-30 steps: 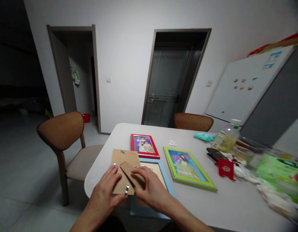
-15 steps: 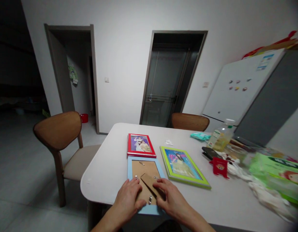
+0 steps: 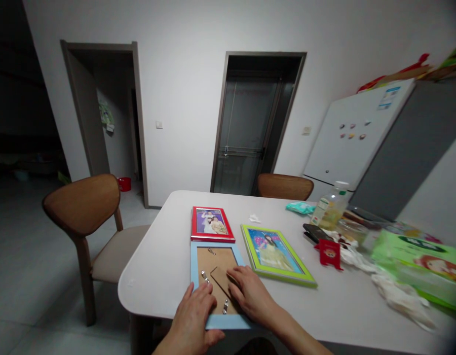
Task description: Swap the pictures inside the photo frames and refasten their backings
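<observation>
We see the brown board (image 3: 222, 260) lying inside the blue frame (image 3: 228, 322), forward of our wrists, long axis pointing away. Our left hand (image 3: 196, 315), loosely spread, grips nothing at the frame's near left corner; our right hand (image 3: 252, 296) curls nearer the board's middle, its hold unclear.

The thin tan rectangular backing board (image 3: 221, 259), earlier held partly over the pale blue rectangular frame (image 3: 226, 323), now sits inside it; its narrow tan stand flap (image 3: 220, 277) lies flatter under the bare right hand (image 3: 252, 296), and the bare left hand's (image 3: 194, 315) thumb is now at the frame's near edge
</observation>
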`<move>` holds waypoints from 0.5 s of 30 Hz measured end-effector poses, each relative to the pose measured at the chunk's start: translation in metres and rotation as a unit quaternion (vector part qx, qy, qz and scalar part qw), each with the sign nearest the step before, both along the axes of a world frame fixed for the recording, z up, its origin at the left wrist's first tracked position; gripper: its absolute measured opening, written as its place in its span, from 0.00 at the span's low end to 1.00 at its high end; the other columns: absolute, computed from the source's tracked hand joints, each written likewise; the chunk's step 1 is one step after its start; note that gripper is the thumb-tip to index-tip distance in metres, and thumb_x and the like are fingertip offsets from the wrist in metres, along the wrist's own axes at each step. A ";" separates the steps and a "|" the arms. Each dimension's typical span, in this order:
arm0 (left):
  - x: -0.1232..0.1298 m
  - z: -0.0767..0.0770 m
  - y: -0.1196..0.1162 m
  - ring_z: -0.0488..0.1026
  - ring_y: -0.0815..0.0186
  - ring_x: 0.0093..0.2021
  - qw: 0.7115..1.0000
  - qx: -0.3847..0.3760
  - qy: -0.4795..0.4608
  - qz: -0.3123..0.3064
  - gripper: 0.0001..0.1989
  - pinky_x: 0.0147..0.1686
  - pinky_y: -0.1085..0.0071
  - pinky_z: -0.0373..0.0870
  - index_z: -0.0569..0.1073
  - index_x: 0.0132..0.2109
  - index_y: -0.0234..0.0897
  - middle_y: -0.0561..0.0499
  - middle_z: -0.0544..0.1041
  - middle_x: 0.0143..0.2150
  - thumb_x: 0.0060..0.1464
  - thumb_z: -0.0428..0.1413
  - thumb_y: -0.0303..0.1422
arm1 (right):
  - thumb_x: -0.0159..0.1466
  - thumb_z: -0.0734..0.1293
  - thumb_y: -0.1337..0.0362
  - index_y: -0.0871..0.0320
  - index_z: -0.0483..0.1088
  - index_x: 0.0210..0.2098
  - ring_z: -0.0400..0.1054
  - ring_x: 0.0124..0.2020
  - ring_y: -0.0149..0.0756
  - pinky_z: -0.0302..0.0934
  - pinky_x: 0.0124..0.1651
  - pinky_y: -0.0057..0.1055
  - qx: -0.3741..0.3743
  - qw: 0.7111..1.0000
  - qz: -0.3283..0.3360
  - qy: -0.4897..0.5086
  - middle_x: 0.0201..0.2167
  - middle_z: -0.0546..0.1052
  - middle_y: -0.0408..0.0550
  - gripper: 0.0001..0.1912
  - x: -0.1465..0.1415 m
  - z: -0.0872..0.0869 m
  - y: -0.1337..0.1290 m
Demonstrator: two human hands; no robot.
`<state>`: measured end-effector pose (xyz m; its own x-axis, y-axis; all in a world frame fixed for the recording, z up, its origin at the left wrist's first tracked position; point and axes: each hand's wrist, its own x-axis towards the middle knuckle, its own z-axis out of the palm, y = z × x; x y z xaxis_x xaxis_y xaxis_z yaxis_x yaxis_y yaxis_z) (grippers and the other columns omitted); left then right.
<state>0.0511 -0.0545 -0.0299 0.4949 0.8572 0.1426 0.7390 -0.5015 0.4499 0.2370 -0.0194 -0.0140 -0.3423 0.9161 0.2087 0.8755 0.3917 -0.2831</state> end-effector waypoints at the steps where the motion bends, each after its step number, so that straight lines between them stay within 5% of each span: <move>1: 0.000 -0.001 0.000 0.56 0.59 0.57 1.000 -0.001 0.000 0.001 0.25 0.57 0.55 0.45 0.68 0.43 0.36 0.43 0.63 0.56 0.36 0.62 0.39 | 0.58 0.55 0.65 0.58 0.68 0.33 0.60 0.37 0.36 0.51 0.40 0.30 0.012 1.000 -0.020 -0.007 0.34 0.69 0.50 0.11 -0.002 -0.002 0.005; 15: -0.001 0.000 0.000 0.59 0.58 0.55 1.000 0.006 -0.017 0.009 0.24 0.57 0.55 0.47 0.69 0.42 0.35 0.43 0.65 0.54 0.34 0.62 0.39 | 0.57 0.55 0.73 0.60 0.71 0.28 0.61 0.35 0.35 0.51 0.38 0.26 0.043 0.996 -0.075 0.008 0.29 0.70 0.50 0.14 -0.001 -0.024 0.044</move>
